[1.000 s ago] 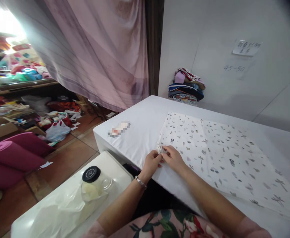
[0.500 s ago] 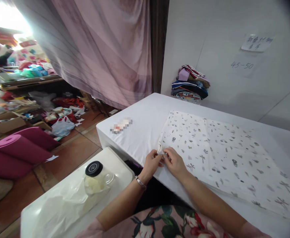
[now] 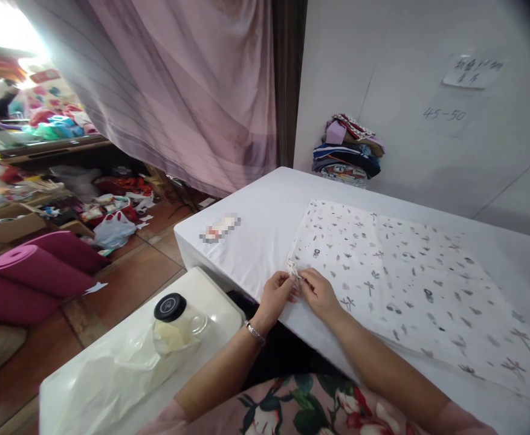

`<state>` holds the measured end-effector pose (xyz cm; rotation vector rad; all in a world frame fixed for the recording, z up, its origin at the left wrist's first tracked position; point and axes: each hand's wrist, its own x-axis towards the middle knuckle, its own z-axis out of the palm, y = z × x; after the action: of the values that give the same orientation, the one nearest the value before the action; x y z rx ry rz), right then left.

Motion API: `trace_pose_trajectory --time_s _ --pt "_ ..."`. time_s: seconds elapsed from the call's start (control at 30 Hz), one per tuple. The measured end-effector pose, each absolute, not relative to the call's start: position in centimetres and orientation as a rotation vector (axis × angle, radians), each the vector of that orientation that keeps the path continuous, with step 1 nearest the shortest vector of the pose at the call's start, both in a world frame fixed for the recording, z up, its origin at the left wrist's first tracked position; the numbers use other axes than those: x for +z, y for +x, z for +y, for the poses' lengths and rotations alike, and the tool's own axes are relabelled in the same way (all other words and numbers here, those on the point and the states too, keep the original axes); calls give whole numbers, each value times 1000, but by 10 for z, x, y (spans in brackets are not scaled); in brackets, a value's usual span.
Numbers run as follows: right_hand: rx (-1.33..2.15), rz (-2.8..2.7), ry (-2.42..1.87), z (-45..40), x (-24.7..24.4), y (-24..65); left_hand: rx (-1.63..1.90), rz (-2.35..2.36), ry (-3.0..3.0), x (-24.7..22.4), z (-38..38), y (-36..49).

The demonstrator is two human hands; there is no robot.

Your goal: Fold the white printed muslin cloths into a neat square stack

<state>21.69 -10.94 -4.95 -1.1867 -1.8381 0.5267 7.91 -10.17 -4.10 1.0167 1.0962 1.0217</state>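
A white fabric (image 3: 410, 272) printed with small grey-green motifs lies spread over the white-covered table (image 3: 246, 254). At its near left corner, both my hands meet. My left hand (image 3: 277, 296) pinches the bunched corner between thumb and fingers. Close beside it, my right hand (image 3: 319, 293) grips the same corner, with the thumb and index finger pressed together. The corner's edge sticks up a little above my fingertips. Most of the fabric stays flat to the right of my hands.
Left of me, a white stool-like surface (image 3: 219, 302) bears a black-lidded clear jar (image 3: 170, 308) and a crumpled plastic bag (image 3: 106, 386). Folded clothes (image 3: 349, 151) are stacked by the wall. A pink curtain (image 3: 201, 78) hangs behind, and magenta rolls (image 3: 33, 272) lie on the floor.
The corner between my fingertips has turned, and its patterned side now shows where a plain white fold stood. My hands have hardly moved.
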Motion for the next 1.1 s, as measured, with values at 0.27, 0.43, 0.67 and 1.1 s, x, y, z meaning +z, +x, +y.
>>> trace_pose_trajectory --time_s 0.27,0.43,0.67,1.1 --pt "466 -1849 -1214 -111 -48 215 1014 1126 1111 -47 -100 82" --pt "449 -1864 -1224 -111 -48 215 1029 1137 1126 -50 -101 83" --pt "392 -1932 -1232 -113 -47 215 1041 1140 1149 -46 -102 82" --pt "481 -1857 -1210 -107 -51 216 985 1142 1142 -42 -101 80"
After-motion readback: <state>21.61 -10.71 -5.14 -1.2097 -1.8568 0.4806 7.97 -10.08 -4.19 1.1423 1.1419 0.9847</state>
